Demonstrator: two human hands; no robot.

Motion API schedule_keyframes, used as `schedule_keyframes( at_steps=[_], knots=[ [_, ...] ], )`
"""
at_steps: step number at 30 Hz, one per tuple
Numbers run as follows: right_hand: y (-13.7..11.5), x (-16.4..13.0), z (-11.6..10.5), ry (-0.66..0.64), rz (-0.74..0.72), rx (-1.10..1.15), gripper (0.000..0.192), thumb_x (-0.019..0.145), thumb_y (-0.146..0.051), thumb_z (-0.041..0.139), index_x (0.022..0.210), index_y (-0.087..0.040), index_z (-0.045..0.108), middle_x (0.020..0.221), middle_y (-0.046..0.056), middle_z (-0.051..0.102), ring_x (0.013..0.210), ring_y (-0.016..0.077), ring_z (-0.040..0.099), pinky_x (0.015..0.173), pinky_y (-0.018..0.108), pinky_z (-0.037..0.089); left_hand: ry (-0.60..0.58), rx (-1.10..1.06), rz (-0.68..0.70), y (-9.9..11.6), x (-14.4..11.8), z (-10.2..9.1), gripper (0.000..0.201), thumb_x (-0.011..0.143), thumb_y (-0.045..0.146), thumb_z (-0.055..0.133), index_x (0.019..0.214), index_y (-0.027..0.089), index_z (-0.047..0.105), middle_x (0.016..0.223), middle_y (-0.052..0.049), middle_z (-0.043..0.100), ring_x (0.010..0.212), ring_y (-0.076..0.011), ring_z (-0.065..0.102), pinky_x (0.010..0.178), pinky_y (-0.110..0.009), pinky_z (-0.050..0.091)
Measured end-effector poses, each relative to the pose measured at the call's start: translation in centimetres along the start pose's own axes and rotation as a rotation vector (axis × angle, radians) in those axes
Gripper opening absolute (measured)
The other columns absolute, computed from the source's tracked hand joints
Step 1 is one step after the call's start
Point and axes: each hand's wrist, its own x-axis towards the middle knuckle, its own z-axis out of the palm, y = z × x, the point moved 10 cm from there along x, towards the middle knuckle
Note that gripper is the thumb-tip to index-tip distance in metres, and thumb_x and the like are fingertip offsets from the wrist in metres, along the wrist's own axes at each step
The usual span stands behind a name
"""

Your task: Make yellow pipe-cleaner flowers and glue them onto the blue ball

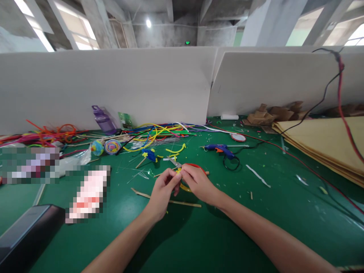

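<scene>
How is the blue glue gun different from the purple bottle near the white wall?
The blue glue gun lies flat in the open on the green table, right of the hands; the purple bottle leans tilted against the white wall, left of them. A black cord leaves the gun; the bottle has none. Neither is touched.

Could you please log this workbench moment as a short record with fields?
Surface: green table
Left hand: pinching a small yellow piece at its fingertips
Right hand: pinching the same piece from the other side
Under hands: wooden stick
Behind hands: scissors, with a red loop beside the right hand
Right of hands: blue glue gun
Back left: purple bottle
</scene>
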Motion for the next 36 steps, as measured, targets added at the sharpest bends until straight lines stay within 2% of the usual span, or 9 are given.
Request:
schedule_keyframes(
  at_steps=[3, 8, 15, 19, 23, 28, 32, 36],
  knots=[
    [0.6, 0.0, 0.2, 0.001, 0.061, 0.113, 0.027, 0.091, -0.028, 0.036, 0.066, -0.018, 0.038, 0.063, -0.003, 0.041, 0.059, 0.0098, 0.038, 0.056, 0.023, 0.029, 0.031, -0.016, 0.011, 0.2, -0.1, -0.3, 0.026, 0.081, 0.034, 0.06, 0.07, 0.017, 0.045, 0.057, 0.006, 0.042, 0.051, -0.0067, 0.039, 0.045, -0.018, 0.032],
    [2.3, -0.2, 1.4, -0.064, 0.244, 0.439, 0.032, 0.092, -0.04, 0.032, 0.068, -0.02, 0.037, 0.058, -0.005, 0.034, 0.051, 0.0086, 0.031, 0.048, 0.022, 0.025, 0.042, -0.014, 0.039, 0.6, 0.0, -0.5, 0.024, 0.081, 0.033, 0.06, 0.071, 0.017, 0.045, 0.058, 0.005, 0.044, 0.051, -0.0064, 0.04, 0.046, -0.018, 0.032],
    [1.1, 0.0, 0.1, -0.002, 0.12, 0.155, 0.029, 0.09, -0.03, 0.038, 0.064, -0.018, 0.04, 0.06, -0.004, 0.041, 0.056, 0.0086, 0.037, 0.053, 0.021, 0.027, 0.025, 0.014, 0.051, 0.3, 0.1, -0.4, 0.026, 0.08, 0.034, 0.061, 0.071, 0.017, 0.044, 0.06, 0.006, 0.041, 0.051, -0.0061, 0.039, 0.046, -0.018, 0.032],
    [0.7, 0.2, -0.5, 0.004, 0.093, 0.026, 0.03, 0.09, -0.028, 0.037, 0.063, -0.018, 0.039, 0.06, -0.004, 0.039, 0.057, 0.0089, 0.036, 0.054, 0.022, 0.026, -0.004, 0.066, 0.033, 0.4, 0.0, -0.3, 0.024, 0.081, 0.035, 0.06, 0.07, 0.017, 0.047, 0.059, 0.005, 0.043, 0.053, -0.0071, 0.04, 0.049, -0.019, 0.033],
    [1.2, 0.2, -0.8, -0.032, 0.125, 0.057, 0.031, 0.093, -0.03, 0.032, 0.064, -0.018, 0.038, 0.059, -0.004, 0.038, 0.057, 0.0094, 0.036, 0.054, 0.022, 0.027, -0.069, 0.172, -0.004, 0.5, 0.1, 0.1, 0.023, 0.078, 0.035, 0.062, 0.07, 0.015, 0.053, 0.059, 0.003, 0.049, 0.054, -0.0087, 0.043, 0.052, -0.02, 0.035],
    [1.0, 0.1, -0.6, -0.049, 0.088, 0.048, 0.032, 0.094, -0.029, 0.028, 0.066, -0.018, 0.04, 0.063, -0.003, 0.043, 0.06, 0.01, 0.04, 0.058, 0.023, 0.03, 0.026, 0.098, 0.033, 0.9, 0.2, -1.0, 0.023, 0.079, 0.034, 0.061, 0.069, 0.015, 0.053, 0.06, 0.003, 0.049, 0.054, -0.0076, 0.043, 0.052, -0.02, 0.034],
    [0.6, 0.0, 0.0, -0.054, 0.047, -0.063, 0.025, 0.092, -0.028, 0.036, 0.07, -0.018, 0.044, 0.068, -0.002, 0.05, 0.064, 0.0109, 0.045, 0.061, 0.023, 0.031, 0.017, 0.069, 0.01, 0.5, 0.2, -0.9, 0.024, 0.08, 0.034, 0.061, 0.07, 0.016, 0.05, 0.06, 0.004, 0.049, 0.055, -0.0077, 0.043, 0.051, -0.019, 0.034],
    [1.0, -0.2, 0.3, -0.043, 0.069, -0.088, 0.024, 0.094, -0.028, 0.033, 0.075, -0.019, 0.044, 0.071, -0.001, 0.053, 0.067, 0.0115, 0.049, 0.065, 0.024, 0.034, 0.004, 0.075, -0.003, 0.1, 0.1, -0.6, 0.025, 0.082, 0.036, 0.058, 0.071, 0.016, 0.048, 0.061, 0.004, 0.049, 0.056, -0.0082, 0.045, 0.052, -0.02, 0.036]
  ],
)
